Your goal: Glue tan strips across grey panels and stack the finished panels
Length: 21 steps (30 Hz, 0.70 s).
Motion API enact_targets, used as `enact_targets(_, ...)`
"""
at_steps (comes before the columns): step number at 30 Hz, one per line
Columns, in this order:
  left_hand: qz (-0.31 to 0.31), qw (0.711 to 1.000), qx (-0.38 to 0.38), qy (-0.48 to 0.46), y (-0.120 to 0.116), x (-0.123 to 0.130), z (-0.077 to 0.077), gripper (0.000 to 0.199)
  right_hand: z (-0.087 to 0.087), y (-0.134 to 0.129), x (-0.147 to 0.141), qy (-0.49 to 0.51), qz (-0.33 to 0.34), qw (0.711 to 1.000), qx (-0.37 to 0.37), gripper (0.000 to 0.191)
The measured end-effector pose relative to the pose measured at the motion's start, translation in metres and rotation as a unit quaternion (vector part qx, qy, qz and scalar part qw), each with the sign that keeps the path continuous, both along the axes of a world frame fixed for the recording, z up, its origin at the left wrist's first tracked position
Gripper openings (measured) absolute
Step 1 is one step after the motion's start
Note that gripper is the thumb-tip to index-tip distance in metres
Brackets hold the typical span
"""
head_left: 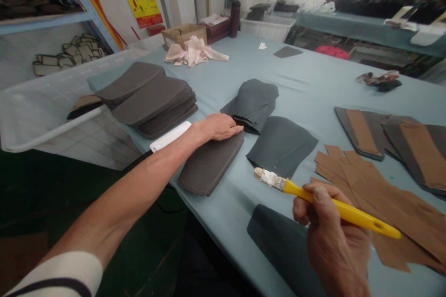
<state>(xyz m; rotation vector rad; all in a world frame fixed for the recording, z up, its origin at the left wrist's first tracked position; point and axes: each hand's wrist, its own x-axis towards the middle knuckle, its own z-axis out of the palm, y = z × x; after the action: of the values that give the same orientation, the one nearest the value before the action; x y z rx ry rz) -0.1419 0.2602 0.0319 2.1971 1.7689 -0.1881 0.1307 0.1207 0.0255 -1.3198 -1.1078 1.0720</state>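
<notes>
Workshop bench fills the view: a blue-grey table cover point(313, 83) w/ a blue steel shelf point(45, 23) and a red-and-yellow wall poster point(139, 2) behind it. Along the far side sit a white plastic crate point(268, 28), a cardboard box point(183, 35), a dark flask point(235, 18) and a heap of pale pink fabric scraps point(193, 51). Mid-table you've got 2 tall stacks of dark grey shaped panels point(153, 102); at right, tan-faced panels point(362, 132) and loose tan cut pieces point(365, 195).

Your L hand point(218, 127) lies on the end of a shorter dark grey panel stack point(211, 164), fingers point(234, 130) close together and flat, pressing, not gripping. White plastic strip point(170, 137) sits just past your L wrist, on the big stacks' side. Your R hand point(334, 236) has a yellow-handled brush point(334, 202), fingers point(303, 209) curled tight round the handle, thumb on top. Its white-caked bristles point(268, 178) point at a single grey panel point(282, 146); can't tell if they touch it, looks like they're just above.

My read of the step: brush up and loaded, L hand steadying the stack, no stroke begun. Next move calls for a panel lying flat and firm control of the bristles near the tan pieces.
</notes>
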Motion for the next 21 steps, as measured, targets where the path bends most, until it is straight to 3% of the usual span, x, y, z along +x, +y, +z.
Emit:
enact_targets(7,-0.016,0.999,0.026,-0.012,-0.006,-0.002,-0.007,0.034,-0.005,0.001,0.003,0.013,0.02,1.0,0.004,0.045)
enact_targets(13,-0.024,0.995,0.091,-0.033,-0.02,-0.003,-0.008,0.034,0.002,-0.007,-0.01,-0.003,0.025,1.0,-0.002,0.044)
enact_targets(21,-0.04,0.964,0.244,-0.098,-0.093,-0.008,0.008,0.023,0.001,-0.017,-0.024,0.016,0.089,0.996,0.004,0.041)
